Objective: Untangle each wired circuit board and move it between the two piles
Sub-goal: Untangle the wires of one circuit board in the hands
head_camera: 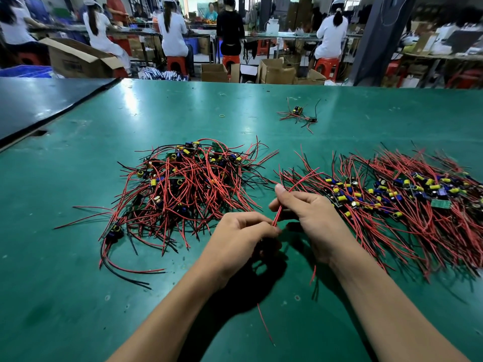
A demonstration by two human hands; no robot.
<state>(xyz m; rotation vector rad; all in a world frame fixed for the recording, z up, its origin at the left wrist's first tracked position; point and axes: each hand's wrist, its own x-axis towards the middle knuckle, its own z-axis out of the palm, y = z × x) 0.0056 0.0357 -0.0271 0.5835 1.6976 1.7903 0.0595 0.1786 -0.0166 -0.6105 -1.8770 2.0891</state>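
Between tangled pile (183, 184) and combed pile (392, 199), left hand (240, 239) grips, right hand (308, 212) pinches one red wire (277, 215): untangling step; next, probably draw straight, lay rightward.

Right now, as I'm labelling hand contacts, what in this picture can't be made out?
Head view only.
What the thin red wire leads to: curled fingers of the left hand cover it; the right hand pinches the wire higher up.
The right-hand pile of red-wired circuit boards: cut off by the right edge.
The small far bundle of wires on the green table: too small to count boards.
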